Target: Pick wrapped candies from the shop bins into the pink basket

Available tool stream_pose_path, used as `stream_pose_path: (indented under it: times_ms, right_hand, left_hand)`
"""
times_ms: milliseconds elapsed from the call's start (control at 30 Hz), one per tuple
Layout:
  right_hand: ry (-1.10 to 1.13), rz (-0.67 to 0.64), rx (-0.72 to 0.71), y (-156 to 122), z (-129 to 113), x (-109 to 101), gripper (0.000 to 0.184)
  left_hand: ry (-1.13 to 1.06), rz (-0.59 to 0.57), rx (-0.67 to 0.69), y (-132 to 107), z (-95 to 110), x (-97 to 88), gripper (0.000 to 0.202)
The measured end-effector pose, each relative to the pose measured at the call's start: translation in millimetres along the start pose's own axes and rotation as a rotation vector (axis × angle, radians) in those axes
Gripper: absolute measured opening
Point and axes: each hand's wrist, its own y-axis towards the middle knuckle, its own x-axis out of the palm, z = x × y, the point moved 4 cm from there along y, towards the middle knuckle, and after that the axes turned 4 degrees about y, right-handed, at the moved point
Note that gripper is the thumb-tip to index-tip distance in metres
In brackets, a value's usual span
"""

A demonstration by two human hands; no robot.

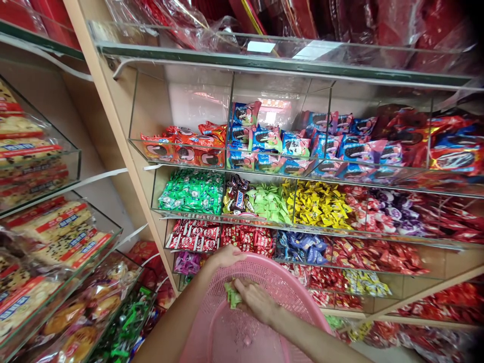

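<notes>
My left hand (228, 255) is closed over the far rim of a pink plastic basket (298, 285), which tilts toward me. Inside the basket's opening, my right hand (256, 301) grips light green wrapped candies (232, 295); its fingers hide part of them, so I cannot tell how many. Candies of a similar light green (270, 202) lie in a glass compartment beyond the basket, beside a few dark Snickers bars (239, 197). Small bits show at the bottom of the basket, too blurred to name.
Bright green packets (192, 192) and yellow candies (321, 204) fill neighbouring glass compartments. Above them sit blue-and-pink cookie packs (266, 137). A glass shelf edge (264, 63) crosses overhead. On the left, a wooden upright (113, 111) stands beside shelves of packaged pastries (64, 222).
</notes>
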Motion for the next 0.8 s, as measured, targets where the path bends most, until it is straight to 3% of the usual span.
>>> stream_pose_path:
  times_ms: [200,367,633,700,800]
  right_hand:
    - [0.112,0.066,-0.071,1.2,6.5,-17.6,0.029]
    - [0.149,0.186,0.053,1.2,32.6,-36.2,0.023]
    - [0.086,0.149,0.108,-0.2,37.0,-26.1,0.037]
    - [0.020,0.112,0.141,-1.1,33.8,-29.5,0.028]
    - [-0.068,-0.050,0.154,-3.5,28.3,-29.5,0.019]
  left_hand:
    - [0.007,0.024,0.042,0.8,0.5,-0.5,0.052]
    - [-0.023,0.011,0.046,-0.3,0.2,1.4,0.054]
    - [0.023,0.012,0.028,-1.4,2.2,-0.7,0.053]
    - [0.026,0.011,0.026,-1.6,0.5,-0.6,0.053]
    - [0.029,0.011,0.020,-2.2,-1.7,-0.7,0.054]
